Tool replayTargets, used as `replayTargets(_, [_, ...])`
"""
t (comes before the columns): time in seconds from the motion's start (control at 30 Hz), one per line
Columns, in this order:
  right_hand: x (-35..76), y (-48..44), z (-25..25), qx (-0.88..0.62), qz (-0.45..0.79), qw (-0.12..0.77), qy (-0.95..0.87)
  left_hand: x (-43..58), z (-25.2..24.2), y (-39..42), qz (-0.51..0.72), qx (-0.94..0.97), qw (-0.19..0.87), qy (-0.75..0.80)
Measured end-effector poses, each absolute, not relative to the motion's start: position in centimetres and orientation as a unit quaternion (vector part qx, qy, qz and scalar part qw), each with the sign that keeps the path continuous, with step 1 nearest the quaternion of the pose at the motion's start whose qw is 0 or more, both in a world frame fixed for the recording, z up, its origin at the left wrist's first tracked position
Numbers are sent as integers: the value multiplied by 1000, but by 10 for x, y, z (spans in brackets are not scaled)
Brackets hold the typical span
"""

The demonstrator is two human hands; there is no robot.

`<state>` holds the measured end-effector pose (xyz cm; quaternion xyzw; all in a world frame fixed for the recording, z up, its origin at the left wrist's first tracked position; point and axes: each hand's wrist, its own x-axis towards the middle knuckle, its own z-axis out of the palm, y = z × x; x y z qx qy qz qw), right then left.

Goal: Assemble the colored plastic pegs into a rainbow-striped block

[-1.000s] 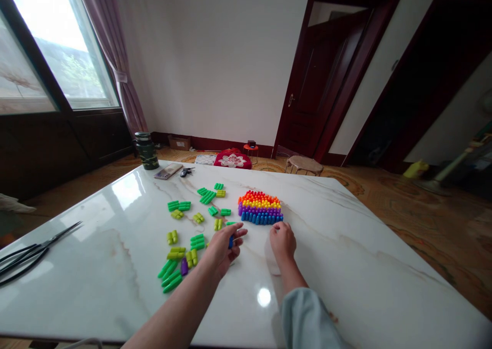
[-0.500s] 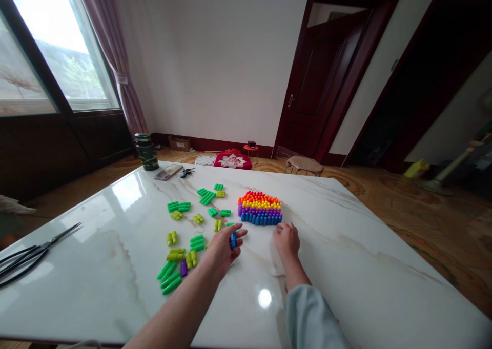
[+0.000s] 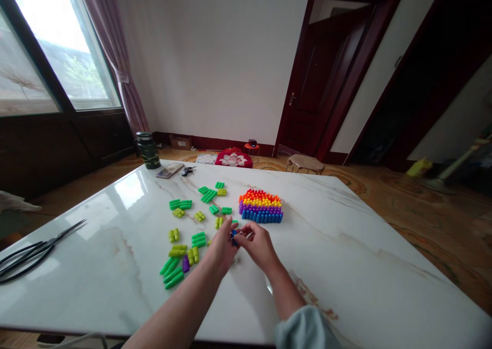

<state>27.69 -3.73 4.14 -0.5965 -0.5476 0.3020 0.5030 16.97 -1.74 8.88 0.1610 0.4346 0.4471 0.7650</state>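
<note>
In front of me my left hand (image 3: 223, 244) is curled around a small blue bullet-shaped plastic piece (image 3: 233, 236). My right hand (image 3: 258, 242) meets it there, thumb and fingertips pinched on the same blue piece. Just beyond stands a tight block of upright pieces in coloured rows, with red and orange (image 3: 253, 195) at the back, then yellow, purple, and blue (image 3: 263, 218) in front. Left of my hands lie several loose green pieces (image 3: 198, 239) and yellow-green pieces (image 3: 192, 255) in small groups, plus one purple piece (image 3: 186, 263).
Black-handled scissors (image 3: 42, 249) lie at the table's left. Near the far left corner are a camouflage flask (image 3: 147, 151), a phone (image 3: 169, 170) and keys (image 3: 188, 170). A round stool (image 3: 305, 163) stands beyond the marble-look table (image 3: 369, 246).
My right hand has moved left from beside the coloured block to my left hand, and its fingers now touch the blue piece. The view has shifted slightly.
</note>
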Motion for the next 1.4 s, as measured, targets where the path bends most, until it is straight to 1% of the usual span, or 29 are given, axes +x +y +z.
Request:
replayTargets(0.17, [271,-40,40,-593,286,471,-587,175,94,-22,468,134,779,396])
replayTargets(0.33, [269,-42,40,-559,232,459,-650,172,84,-19,478,174,778,369])
replayTargets(0.43, [266,-42,35,-565,186,475,-649,169,76,-18,473,210,773,368])
replayTargets(0.53, [265,-41,31,-584,156,517,-606,168,70,-19,468,260,763,362])
replayTargets(0.6, [265,-41,31,-599,181,555,-547,168,70,-20,450,285,764,365])
replayTargets(0.7, [266,-41,36,-594,254,602,-468,168,74,-23,403,302,772,388])
replayTargets(0.77, [268,-40,38,-582,285,614,-452,168,77,-26,374,319,774,401])
replayTargets(0.83, [273,-38,37,-584,280,612,-454,168,79,-29,348,341,767,418])
replayTargets(0.93, [288,-31,25,-628,189,595,-464,168,77,-33,303,397,726,473])
replayTargets(1.0, [302,-25,11,-677,116,549,-477,169,73,-35,284,462,690,479])
replayTargets(1.1, [319,-16,-11,-735,89,455,-495,169,68,-39,248,570,657,426])
replayTargets(1.17, [323,-9,-20,-741,87,428,-510,169,68,-43,205,629,633,402])
replayTargets(1.27, [320,-2,-24,-723,77,432,-533,169,72,-48,174,694,576,394])
replayTargets(1.4, [310,0,-21,-706,79,477,-518,167,75,-51,240,714,501,426])
